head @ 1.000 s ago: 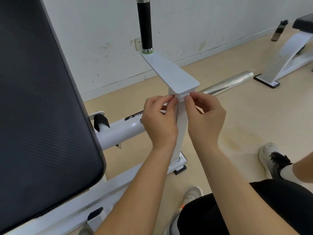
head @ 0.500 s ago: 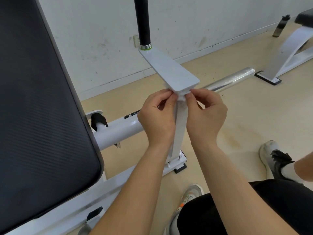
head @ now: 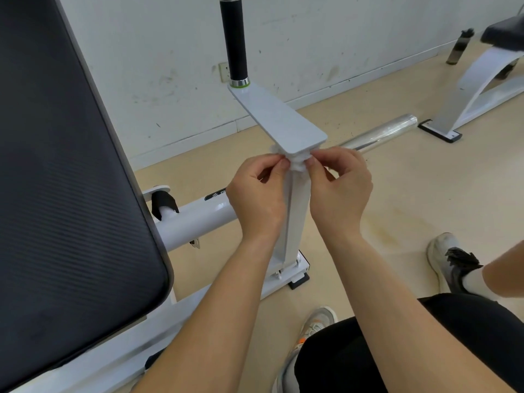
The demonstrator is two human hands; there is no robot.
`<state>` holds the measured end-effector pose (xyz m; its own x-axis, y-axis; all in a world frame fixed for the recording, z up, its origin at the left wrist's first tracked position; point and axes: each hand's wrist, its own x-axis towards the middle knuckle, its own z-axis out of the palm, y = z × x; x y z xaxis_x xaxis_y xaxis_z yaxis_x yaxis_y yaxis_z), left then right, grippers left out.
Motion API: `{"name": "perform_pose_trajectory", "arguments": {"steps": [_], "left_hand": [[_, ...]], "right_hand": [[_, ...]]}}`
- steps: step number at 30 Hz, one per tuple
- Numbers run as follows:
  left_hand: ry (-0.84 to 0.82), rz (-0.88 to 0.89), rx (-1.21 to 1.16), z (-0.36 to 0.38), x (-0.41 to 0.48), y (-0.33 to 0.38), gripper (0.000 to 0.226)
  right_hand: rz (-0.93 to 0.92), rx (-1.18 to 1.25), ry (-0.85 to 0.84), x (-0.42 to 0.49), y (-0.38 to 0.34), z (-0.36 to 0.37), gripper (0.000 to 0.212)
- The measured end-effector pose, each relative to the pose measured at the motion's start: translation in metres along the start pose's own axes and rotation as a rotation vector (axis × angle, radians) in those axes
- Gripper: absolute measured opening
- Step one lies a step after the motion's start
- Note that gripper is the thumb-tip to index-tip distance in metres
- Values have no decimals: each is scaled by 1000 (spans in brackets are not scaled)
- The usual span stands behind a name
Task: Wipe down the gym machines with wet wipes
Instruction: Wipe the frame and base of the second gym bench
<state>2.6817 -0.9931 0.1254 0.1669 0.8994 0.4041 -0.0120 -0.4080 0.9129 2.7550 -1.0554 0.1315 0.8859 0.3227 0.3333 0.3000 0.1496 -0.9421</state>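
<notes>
At the centre of the frame, the left hand (head: 256, 198) and right hand (head: 338, 188) each pinch an end of a bunched white wet wipe (head: 297, 163), pressed against the top of a white upright post (head: 293, 219) just under a flat white plate (head: 279, 117). A black handle (head: 235, 38) rises at the plate's far end. A black pad (head: 62, 171) fills the left; a chrome bar (head: 381, 131) extends right.

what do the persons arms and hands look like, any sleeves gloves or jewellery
Both forearms are bare up to the frame edge, with no sleeves in view. The left hand and right hand wear no gloves, and no rings, watch or wristband show. The fingernails look short and unpainted.
</notes>
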Motion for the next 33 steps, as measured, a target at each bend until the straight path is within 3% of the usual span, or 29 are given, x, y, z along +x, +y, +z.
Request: {"name": "perform_pose_trajectory", "arguments": {"steps": [7,13,19,22,27,33], "left_hand": [[-99,-147,115,-4,-21,-53,19],[-131,-250,165,-5,-33,-78,9],[-44,-82,23,-2,-10,-32,22],[-57,-103,3,-3,-10,-33,19],[-86,-186,73,-2,-21,-63,9],[-117,-345,150,-1,-42,-103,9]], "right_hand": [[137,-157,-52,-22,55,-5,22],[255,-240,-111,-34,86,-6,28],[45,-59,49,-13,32,2,21],[23,-45,54,-15,29,5,17],[176,-158,19,-32,79,4,24],[356,-197,-1,-44,123,3,17]]}}
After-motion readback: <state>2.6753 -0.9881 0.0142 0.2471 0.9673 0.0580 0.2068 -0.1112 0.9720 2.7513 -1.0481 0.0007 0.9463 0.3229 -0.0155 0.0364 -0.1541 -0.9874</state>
